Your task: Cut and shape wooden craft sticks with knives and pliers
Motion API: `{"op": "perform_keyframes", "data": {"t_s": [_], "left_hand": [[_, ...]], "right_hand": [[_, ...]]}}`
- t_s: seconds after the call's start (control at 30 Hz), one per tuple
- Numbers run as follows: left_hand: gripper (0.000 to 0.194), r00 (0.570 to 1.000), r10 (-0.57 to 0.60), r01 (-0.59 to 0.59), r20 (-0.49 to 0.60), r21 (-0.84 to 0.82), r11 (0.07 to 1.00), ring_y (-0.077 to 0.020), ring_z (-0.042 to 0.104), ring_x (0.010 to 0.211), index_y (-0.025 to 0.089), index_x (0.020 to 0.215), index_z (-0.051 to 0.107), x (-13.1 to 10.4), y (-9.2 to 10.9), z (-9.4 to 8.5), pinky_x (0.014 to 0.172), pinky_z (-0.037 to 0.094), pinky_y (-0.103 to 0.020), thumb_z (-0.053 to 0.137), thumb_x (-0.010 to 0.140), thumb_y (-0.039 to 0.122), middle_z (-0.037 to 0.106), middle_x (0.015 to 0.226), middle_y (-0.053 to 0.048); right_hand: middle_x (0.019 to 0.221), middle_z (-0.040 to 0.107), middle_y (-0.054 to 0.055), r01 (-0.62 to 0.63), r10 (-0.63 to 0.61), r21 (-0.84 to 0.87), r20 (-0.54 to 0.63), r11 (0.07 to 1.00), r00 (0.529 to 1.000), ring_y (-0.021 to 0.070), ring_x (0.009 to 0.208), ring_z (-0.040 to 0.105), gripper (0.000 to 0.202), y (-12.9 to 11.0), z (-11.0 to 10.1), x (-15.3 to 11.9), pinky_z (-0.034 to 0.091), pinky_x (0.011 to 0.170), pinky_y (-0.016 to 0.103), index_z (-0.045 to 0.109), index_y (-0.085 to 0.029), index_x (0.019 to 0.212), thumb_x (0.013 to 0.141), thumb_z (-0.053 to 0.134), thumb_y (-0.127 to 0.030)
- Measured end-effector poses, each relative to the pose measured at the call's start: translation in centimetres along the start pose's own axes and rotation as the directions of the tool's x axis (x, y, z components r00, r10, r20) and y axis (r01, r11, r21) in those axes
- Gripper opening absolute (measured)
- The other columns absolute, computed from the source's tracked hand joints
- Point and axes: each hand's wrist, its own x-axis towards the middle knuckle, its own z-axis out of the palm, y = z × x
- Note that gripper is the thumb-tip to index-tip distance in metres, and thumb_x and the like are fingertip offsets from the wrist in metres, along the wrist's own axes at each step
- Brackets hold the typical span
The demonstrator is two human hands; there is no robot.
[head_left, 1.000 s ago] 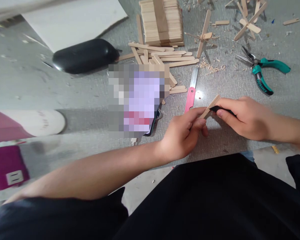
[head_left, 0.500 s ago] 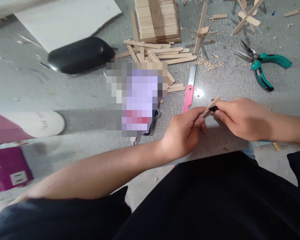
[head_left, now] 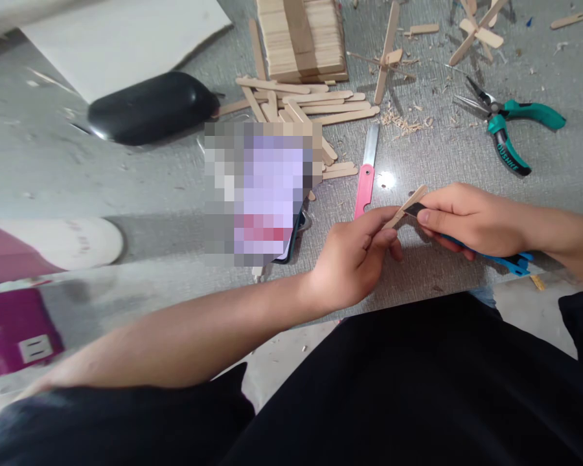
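Pinched between the thumb and fingers of my left hand [head_left: 352,262] is a wooden craft stick [head_left: 399,213], pointing up and to the right. My right hand [head_left: 480,217] is closed on a utility knife with a blue body [head_left: 512,262], most of it hidden by the palm. Its dark blade [head_left: 412,209] meets the side of the stick, close to my right thumb. Just beyond my left fingers, a pink folding knife [head_left: 365,189] lies on the table with its blade out.
Loose craft sticks [head_left: 342,109] and a banded stack of them [head_left: 272,42] lie at the back. Crossed-stick pieces [head_left: 383,65], shavings [head_left: 408,123] and teal-handled pliers [head_left: 500,123] are to the right. A blurred phone [head_left: 272,188], black case [head_left: 150,107] and white sheet [head_left: 121,39] sit leftward.
My right hand has turned so that more of the dark blade and the knife's blue body show. My left hand keeps the stick almost where it was.
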Motion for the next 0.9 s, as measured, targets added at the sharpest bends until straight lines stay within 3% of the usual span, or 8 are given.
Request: {"op": "perform_keyframes", "data": {"t_s": [0.23,0.9], "left_hand": [[0.036,1.000,-0.030,0.030,0.001,-0.040,0.999,-0.0209,0.079,0.074,0.026,0.143,0.080,0.0,-0.3,0.2,0.086,0.067,-0.038,0.056,0.125,0.045,0.083,0.078,0.001],[0.033,1.000,-0.022,0.022,0.015,-0.029,0.999,-0.0187,0.080,0.075,0.023,0.144,0.081,0.1,-0.3,0.1,0.085,0.065,-0.034,0.059,0.123,0.037,0.083,0.077,0.002]], "right_hand": [[0.059,0.060,-0.003,-0.040,0.033,0.078,0.095,0.996,0.995,0.0111,0.045,0.055,0.050,-0.9,-0.8,0.1,0.044,0.041,0.027,0.059,-0.025,0.079,0.118,0.069,-0.054],[0.058,0.059,-0.002,-0.140,0.114,0.109,0.216,0.984,0.970,0.0113,0.042,0.050,0.058,-2.0,-1.8,0.3,0.042,0.041,0.028,0.061,-0.024,0.072,0.112,0.077,-0.062]]}}
